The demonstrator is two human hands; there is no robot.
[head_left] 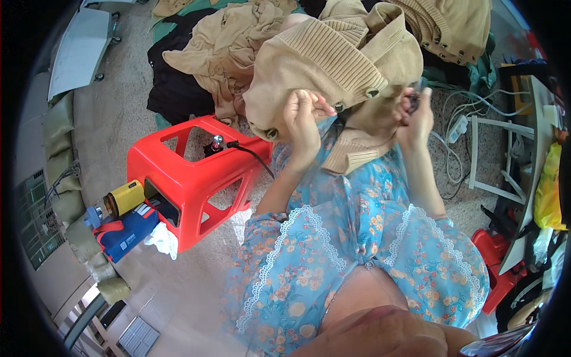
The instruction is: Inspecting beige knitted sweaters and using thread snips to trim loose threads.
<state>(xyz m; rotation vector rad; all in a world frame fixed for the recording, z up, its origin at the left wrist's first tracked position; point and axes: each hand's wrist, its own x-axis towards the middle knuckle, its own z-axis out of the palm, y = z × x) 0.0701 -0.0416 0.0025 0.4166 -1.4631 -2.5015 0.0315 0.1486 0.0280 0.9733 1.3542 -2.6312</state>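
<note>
A beige knit cardigan with ribbed edges and dark buttons lies across my lap. My left hand rests at its ribbed button edge, closed, with the fingertips at a dark button; the knit seems pinched there. To the right of the cardigan, my right hand is raised with its fingers curled round a small dark object. Blur hides what kind of object it is. A ribbed end of the cardigan hangs down between my two forearms.
Left of me stands a red plastic stool with a black cable on top. A blue pouch and yellow container sit at its side. More knitwear lies beyond; white cables and a white frame are right.
</note>
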